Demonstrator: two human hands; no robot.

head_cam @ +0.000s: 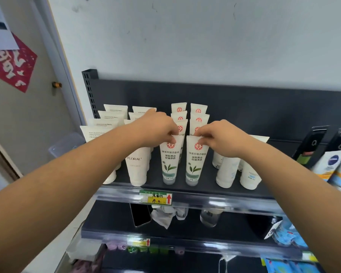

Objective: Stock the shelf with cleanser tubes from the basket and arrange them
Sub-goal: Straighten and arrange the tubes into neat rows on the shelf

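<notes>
8 green-tea tubes (170,160) in 2 rows; left hand (158,129) and right hand (219,136) each pinch 1 at the front.

I could reach along the bare shelf (208,180) lane between green-tea tubes (197,160) and plain white tubes (227,172); FLORAL tubes (136,166) crowd the left.

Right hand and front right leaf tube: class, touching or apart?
Touching. Head view: right hand pinches top edge of front right leaf tube.
</notes>
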